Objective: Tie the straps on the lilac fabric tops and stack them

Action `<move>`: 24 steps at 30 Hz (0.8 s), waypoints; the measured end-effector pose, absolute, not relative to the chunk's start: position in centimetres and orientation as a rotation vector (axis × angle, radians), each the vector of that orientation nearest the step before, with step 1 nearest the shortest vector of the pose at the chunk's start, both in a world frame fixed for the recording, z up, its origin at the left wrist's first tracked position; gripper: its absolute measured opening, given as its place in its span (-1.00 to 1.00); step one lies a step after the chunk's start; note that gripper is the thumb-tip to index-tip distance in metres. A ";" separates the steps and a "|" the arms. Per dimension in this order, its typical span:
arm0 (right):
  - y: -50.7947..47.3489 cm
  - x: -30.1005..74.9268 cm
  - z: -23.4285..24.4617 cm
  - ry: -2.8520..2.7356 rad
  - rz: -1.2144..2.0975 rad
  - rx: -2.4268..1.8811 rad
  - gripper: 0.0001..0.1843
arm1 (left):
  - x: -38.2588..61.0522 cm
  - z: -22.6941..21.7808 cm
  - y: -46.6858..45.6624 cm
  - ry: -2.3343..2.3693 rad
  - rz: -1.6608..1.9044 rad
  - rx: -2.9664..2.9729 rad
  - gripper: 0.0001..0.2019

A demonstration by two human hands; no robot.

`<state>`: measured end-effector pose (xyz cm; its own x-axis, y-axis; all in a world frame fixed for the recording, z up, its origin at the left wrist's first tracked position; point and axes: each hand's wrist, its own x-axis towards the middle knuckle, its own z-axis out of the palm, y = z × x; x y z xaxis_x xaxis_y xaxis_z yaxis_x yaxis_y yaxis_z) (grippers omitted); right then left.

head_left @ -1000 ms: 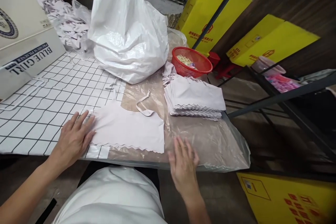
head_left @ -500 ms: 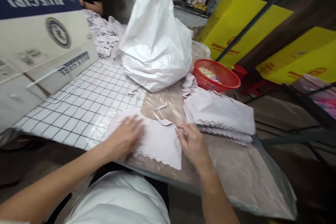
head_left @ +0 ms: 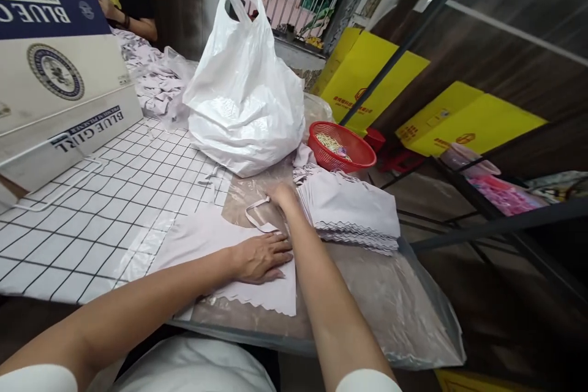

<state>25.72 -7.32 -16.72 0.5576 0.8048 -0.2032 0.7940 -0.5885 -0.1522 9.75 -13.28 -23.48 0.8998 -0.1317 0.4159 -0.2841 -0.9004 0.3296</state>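
Observation:
My left hand [head_left: 261, 255] lies flat and open on a white fabric piece [head_left: 202, 236] with a zigzag front edge, at the table's near edge. My right hand [head_left: 281, 196] reaches forward past it, at the upper end of the piece's white strap loop [head_left: 252, 220] and right beside a stack of like white pieces [head_left: 353, 202]. Its fingers are hidden behind the back of the hand.
A full white plastic bag [head_left: 243, 104] stands behind, with a red basket [head_left: 342, 147] to its right. A Blue Girl carton [head_left: 55, 79] sits on the checked cloth [head_left: 92, 208] at left. Another person's arm [head_left: 133, 21] and loose white pieces [head_left: 151, 79] are at the back. Yellow boxes [head_left: 367, 73] stand to the right.
My left hand slid right across the fabric piece to its right side. My right hand moved from the table's front edge forward to the strap, near the stack. The camera tilted up.

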 end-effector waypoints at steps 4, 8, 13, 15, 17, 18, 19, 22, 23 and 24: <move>-7.0 25.1 -16.4 -1.298 0.250 -2.707 -0.58 | 9.8 -22.6 -13.7 -0.305 0.506 2.700 -0.56; -10.0 22.6 -17.2 -1.456 0.038 -2.179 -0.64 | 6.2 -20.2 -12.7 -0.328 0.494 2.736 -0.63; -18.3 18.6 -19.9 -1.965 0.023 -1.535 -0.81 | -4.9 -18.6 -6.9 0.154 0.598 2.615 -0.72; -20.5 17.3 -20.3 -2.116 0.042 -1.455 -0.81 | -8.5 -18.6 -4.1 0.432 0.553 2.558 -0.77; -21.4 16.1 -20.2 -2.228 0.059 -1.445 -0.79 | -10.5 -18.7 -2.0 0.535 0.419 2.499 -0.77; -21.4 15.3 -20.0 -2.280 0.061 -1.446 -0.77 | -10.9 -18.6 -1.4 0.543 0.346 2.480 -0.77; -21.1 14.5 -19.9 -2.333 0.060 -1.445 -0.75 | -11.0 -18.5 -0.9 0.535 0.275 2.468 -0.77; -19.9 11.4 -19.5 -2.465 0.043 -1.434 -0.62 | -10.1 -18.0 -0.5 0.509 0.109 2.470 -0.79; -19.5 10.3 -19.5 -2.494 0.039 -1.435 -0.58 | -9.7 -17.8 -0.5 0.515 0.067 2.475 -0.80; -19.2 9.3 -19.7 -2.518 0.040 -1.438 -0.54 | -9.3 -17.6 -0.5 0.524 0.029 2.480 -0.83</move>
